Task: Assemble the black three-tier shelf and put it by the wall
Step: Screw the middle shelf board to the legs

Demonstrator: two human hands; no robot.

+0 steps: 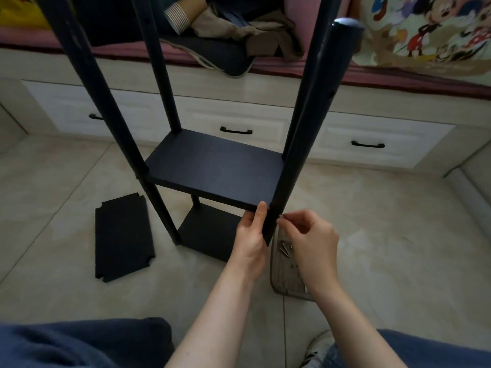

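My left hand [251,235] grips the near corner of the middle shelf board [215,166]. My right hand [308,240] pinches a screw [281,215] against the black post [300,144] between both hands. A loose shelf board [123,237] lies on the floor, left of them.

Pale beige floor tiles [398,235] with thin grout lines cover the room and carry a soft, dull sheen under dim, even light. Across the far side runs a low cream bed base [265,91] with three white panelled drawers, the middle drawer [260,120] among them, each with a black curved handle [236,131]. A pink sheet [398,78] lies over the top edge of the base. At the right a cartoon-print blanket [425,30] drapes over it. A heap of beige and brown clothes [239,30] sits on a dark blue cushion [220,54], beside a striped cuff [176,17]. Something yellow [16,11] shows at the far left.
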